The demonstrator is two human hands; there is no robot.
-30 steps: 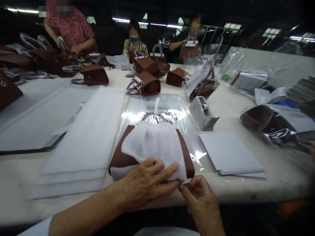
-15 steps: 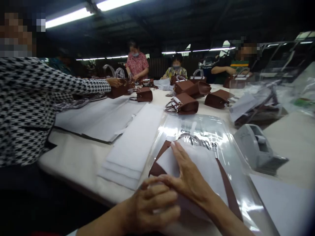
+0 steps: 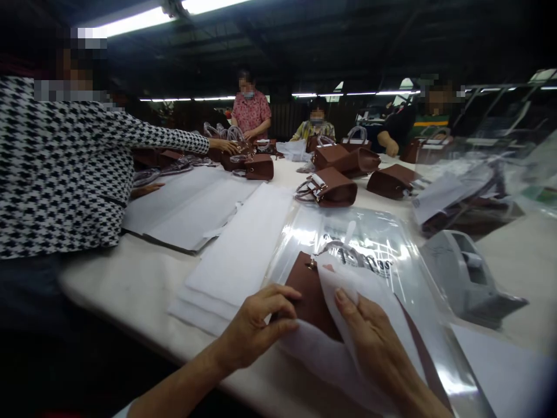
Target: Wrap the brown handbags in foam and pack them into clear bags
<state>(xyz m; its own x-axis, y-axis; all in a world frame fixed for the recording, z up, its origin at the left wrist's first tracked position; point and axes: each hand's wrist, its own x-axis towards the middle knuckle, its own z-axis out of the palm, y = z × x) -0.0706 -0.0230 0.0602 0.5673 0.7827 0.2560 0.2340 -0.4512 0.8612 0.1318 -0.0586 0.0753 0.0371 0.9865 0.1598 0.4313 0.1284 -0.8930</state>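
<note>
A brown bag point(image 3: 308, 293) lies in front of me on clear plastic sheeting point(image 3: 383, 223), partly covered by a thin white sheet point(image 3: 378, 284). My right hand point(image 3: 369, 331) grips the white sheet, thumb on top, and folds it back from the bag's left part. My left hand point(image 3: 265, 319) is at the bag's left edge, its fingers curled and the thumb apart from them, with nothing visible between them. Part of the white sheet hangs below the bag, between my hands.
White sheets are stacked point(image 3: 235, 261) left of the bag. A grey tape dispenser point(image 3: 465, 273) stands at the right. Several brown bags point(image 3: 335, 187) are on the table's far side. A person in a checked top point(image 3: 65, 168) reaches across at the left; others are behind.
My hands have moved apart. The white sheet is turned back, showing more of the brown bag and a metal fitting. The person at the left has shifted right.
</note>
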